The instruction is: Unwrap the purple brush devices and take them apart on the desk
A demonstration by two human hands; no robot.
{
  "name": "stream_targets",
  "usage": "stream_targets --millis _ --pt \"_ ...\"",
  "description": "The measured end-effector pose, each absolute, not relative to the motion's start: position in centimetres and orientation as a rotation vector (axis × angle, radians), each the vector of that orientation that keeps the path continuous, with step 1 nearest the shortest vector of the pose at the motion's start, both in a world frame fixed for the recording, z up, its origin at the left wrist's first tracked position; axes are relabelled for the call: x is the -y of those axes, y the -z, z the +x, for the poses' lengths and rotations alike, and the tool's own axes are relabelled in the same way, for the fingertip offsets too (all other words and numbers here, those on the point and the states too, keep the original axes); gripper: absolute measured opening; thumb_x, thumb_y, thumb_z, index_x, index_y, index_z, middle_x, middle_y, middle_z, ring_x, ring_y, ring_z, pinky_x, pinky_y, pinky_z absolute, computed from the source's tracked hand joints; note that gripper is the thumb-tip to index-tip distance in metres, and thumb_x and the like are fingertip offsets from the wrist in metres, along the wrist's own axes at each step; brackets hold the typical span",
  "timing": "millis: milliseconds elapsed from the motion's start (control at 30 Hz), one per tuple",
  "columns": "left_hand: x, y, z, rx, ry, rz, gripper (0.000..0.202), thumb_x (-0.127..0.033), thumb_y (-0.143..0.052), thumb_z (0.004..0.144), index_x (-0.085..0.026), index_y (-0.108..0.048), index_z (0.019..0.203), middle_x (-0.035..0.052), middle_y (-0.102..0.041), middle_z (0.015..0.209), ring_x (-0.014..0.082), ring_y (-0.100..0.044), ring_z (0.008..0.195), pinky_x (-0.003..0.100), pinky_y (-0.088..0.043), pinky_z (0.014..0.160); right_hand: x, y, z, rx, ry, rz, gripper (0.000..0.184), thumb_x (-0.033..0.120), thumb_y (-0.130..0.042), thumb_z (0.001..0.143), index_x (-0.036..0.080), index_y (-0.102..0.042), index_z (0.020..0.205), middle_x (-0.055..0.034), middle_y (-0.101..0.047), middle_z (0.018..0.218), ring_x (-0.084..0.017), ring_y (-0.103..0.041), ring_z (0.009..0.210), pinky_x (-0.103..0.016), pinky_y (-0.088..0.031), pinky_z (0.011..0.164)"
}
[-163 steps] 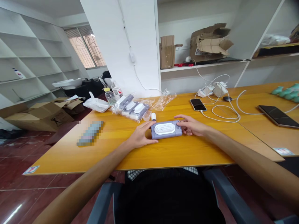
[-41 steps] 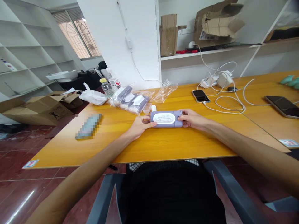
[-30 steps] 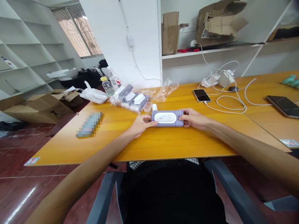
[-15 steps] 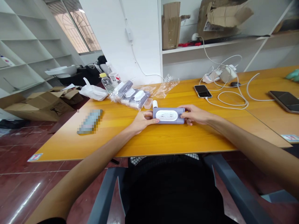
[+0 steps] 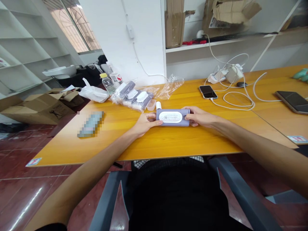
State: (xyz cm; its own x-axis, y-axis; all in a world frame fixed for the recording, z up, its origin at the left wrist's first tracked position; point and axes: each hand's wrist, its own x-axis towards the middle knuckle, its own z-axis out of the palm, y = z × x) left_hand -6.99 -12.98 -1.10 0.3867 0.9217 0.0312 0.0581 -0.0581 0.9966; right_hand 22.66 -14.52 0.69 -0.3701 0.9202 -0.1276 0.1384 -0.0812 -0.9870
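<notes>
A grey-purple oblong plastic case [image 5: 172, 124] with a white, bumpy oval panel on its face is held between both hands, just above the table [image 5: 154, 144]. At its left end, my left hand [image 5: 145, 123] grips it, thumb along the lower front edge and fingers behind. My right hand [image 5: 197, 116] is closed on the right end, with a fingertip against the front face; the other fingers are partly hidden. A small white cylinder [image 5: 158, 105] stands behind the case's left corner. Beside it sits a small clear tub [image 5: 151, 105].
Plastic-wrapped grey and white pieces [image 5: 137, 98] lie behind my left hand, near a white bag [image 5: 93, 94] and a bottle [image 5: 108, 84]. A blurred-out flat object [image 5: 90, 124] rests at left. A phone [image 5: 208, 92] with cables and another phone [image 5: 292, 101] are at right.
The whole view has shifted slightly. Both hands keep their hold on the case, and my right fingers have moved a little closer around its right end.
</notes>
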Motion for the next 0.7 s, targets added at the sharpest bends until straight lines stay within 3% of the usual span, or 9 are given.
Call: stream_targets --millis 200,367,700 --pt "13.0 0.9 -7.0 -0.922 -0.879 1.465 0.045 -0.041 -0.102 0.061 -0.015 -0.084 0.092 0.0099 -0.083 0.099 0.0264 -0.076 0.094 0.048 -0.055 0.101 14.1 -0.3 22.9 1.561 -1.524 -1.175 0.034 0.018 -0.074 0.069 0.023 -0.065 0.102 0.0044 -0.052 0.064 -0.009 -0.036 0.047 -0.025 -0.021 0.043" --pt "13.0 0.8 -7.0 -0.912 -0.875 1.467 0.046 -0.044 -0.103 0.061 -0.015 -0.085 0.091 0.0099 -0.083 0.095 0.0274 -0.076 0.095 0.048 -0.055 0.102 14.0 -0.5 23.3 1.635 -1.555 -1.134 0.026 0.023 -0.072 0.074 0.022 -0.063 0.098 0.0072 -0.047 0.06 -0.007 -0.032 0.044 -0.024 -0.018 0.042" --pt "12.9 1.1 -7.1 -0.898 -0.898 1.415 0.045 -0.042 -0.103 0.062 -0.015 -0.086 0.093 0.0104 -0.084 0.101 0.0264 -0.076 0.094 0.047 -0.056 0.102 13.9 -1.1 24.5 1.742 -1.555 -1.139 0.038 0.03 -0.075 0.08 0.023 -0.062 0.115 0.0095 -0.051 0.056 -0.009 -0.039 0.036 -0.023 -0.025 0.037"
